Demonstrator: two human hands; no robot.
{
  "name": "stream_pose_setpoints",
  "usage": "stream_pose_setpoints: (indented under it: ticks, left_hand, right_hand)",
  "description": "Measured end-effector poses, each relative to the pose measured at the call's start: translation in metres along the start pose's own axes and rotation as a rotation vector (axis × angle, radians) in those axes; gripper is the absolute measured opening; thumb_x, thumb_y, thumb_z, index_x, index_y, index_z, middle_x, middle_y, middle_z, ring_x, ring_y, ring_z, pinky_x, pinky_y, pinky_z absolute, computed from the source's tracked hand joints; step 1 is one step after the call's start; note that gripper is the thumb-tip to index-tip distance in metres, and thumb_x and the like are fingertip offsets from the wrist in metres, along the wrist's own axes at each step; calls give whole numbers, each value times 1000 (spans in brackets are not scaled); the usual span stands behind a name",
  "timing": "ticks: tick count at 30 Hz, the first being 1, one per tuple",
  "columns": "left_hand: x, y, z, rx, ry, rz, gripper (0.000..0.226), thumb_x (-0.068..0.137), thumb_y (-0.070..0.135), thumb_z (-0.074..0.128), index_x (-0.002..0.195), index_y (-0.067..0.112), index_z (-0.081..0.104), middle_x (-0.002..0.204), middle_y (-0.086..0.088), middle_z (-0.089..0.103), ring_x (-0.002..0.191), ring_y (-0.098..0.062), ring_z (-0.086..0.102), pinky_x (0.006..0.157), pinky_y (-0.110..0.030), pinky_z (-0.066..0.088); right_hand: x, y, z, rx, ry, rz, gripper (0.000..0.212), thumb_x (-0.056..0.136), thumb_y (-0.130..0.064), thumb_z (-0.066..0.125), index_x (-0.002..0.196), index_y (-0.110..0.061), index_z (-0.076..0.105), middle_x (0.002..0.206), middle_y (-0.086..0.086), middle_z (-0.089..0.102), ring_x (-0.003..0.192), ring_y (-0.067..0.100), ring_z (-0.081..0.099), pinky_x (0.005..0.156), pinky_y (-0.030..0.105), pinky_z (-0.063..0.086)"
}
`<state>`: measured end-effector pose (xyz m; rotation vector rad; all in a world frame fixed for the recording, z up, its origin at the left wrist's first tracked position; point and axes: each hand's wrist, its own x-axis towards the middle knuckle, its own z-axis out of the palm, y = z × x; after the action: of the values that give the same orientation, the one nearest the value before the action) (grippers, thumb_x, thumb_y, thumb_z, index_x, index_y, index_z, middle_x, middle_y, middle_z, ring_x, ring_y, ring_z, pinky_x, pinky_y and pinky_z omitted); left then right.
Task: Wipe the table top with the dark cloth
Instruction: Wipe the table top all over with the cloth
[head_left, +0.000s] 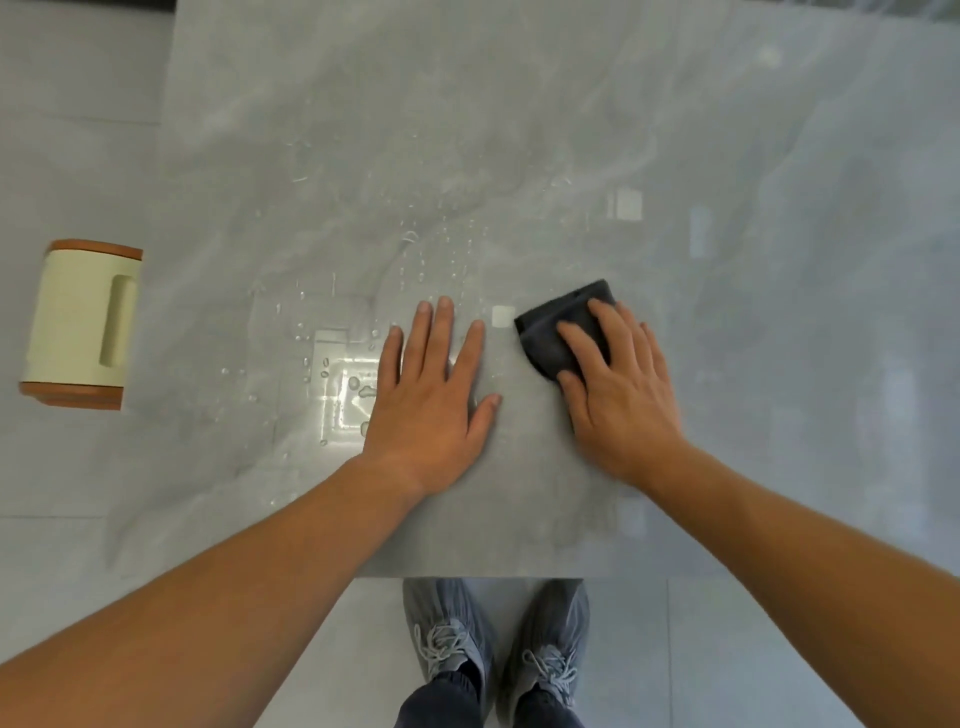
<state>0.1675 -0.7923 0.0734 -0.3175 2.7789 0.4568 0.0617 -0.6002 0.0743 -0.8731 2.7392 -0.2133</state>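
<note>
- right hand (618, 384) flat, fingers straight, pressing dark cloth (563, 327) onto table top (519, 130)
- left hand (431, 395) flat on table, just left of cloth, holding nothing
- water droplets (353, 364) left of left hand

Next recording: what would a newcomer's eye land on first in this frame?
Two bare hands flat on the grey table top: the left hand near the middle, the right hand beside it pressing on the dark cloth. Just left of them, water drops glisten on the surface. Beyond the table's left edge sits a cream container with brown ends.
</note>
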Motion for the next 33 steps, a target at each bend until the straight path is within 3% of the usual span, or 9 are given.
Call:
stream_pose_setpoints:
  ticks: [5, 11, 14, 19, 21, 25, 27, 33]
  left_hand:
    - [1, -1, -5, -37, -17, 7, 71, 101, 56, 19, 157, 25, -11, 162, -6, -29, 144, -20, -36, 120, -45, -17]
    - [3, 2, -12, -76, -1, -11, 67, 101, 51, 24, 158, 24, 2, 165, -8, -19, 148, -22, -27, 121, -45, -13]
    - [5, 4, -16, -104, 9, -38, 65, 99, 51, 24, 157, 23, 14, 167, -10, -5, 152, -25, -14, 122, -47, -4]
    - [17, 3, -28, -108, 23, -64, 62, 98, 51, 25, 152, 22, 27, 166, -11, 6, 152, -27, -2, 121, -47, 3]
    - [30, 2, -34, -130, 39, -89, 62, 98, 51, 28, 153, 22, 27, 166, -11, 3, 152, -26, -4, 121, -45, 3]
    - [69, 2, -52, -136, 60, -118, 65, 96, 52, 27, 155, 23, 22, 167, -9, -5, 152, -24, -11, 121, -43, -3]
    - [90, 1, -61, -135, 53, -141, 66, 98, 52, 27, 156, 24, 16, 166, -8, -12, 151, -22, -17, 120, -41, -8]
    - [147, -6, -82, -166, 23, -188, 68, 100, 52, 33, 158, 26, 9, 165, -5, -18, 150, -19, -22, 121, -40, -8]
  right_hand:
    - [49, 2, -9, 38, -1, 184, 56, 106, -39, 29, 159, -31, 15, 169, 3, 2, 154, 31, 1, 125, 46, -1]
    - [3, -10, -1, -29, -113, -89, 56, 104, -44, 26, 158, -29, 24, 168, 3, 9, 154, 33, 7, 125, 50, 8]
    - [29, 10, -9, -80, -126, -154, 57, 103, -43, 27, 157, -27, 26, 168, 5, 13, 154, 34, 11, 124, 53, 12]
    - [120, 23, -32, 52, -15, 267, 56, 106, -36, 29, 160, -28, 15, 169, 4, 0, 155, 32, -2, 125, 48, -1]
    - [129, 12, -32, 85, 9, 294, 57, 105, -36, 29, 160, -27, 14, 169, 4, -1, 154, 32, -4, 125, 48, -3]
    - [93, 4, -20, -16, -48, -71, 58, 102, -38, 32, 157, -24, 26, 168, 7, 12, 154, 35, 7, 124, 54, 9]
    - [103, 23, -23, -43, -99, -166, 58, 101, -38, 31, 157, -23, 29, 168, 6, 14, 154, 35, 10, 123, 55, 11]
    - [207, 45, -50, 103, 1, 192, 56, 106, -36, 30, 160, -31, 16, 169, 1, 0, 155, 31, -3, 125, 45, -4]
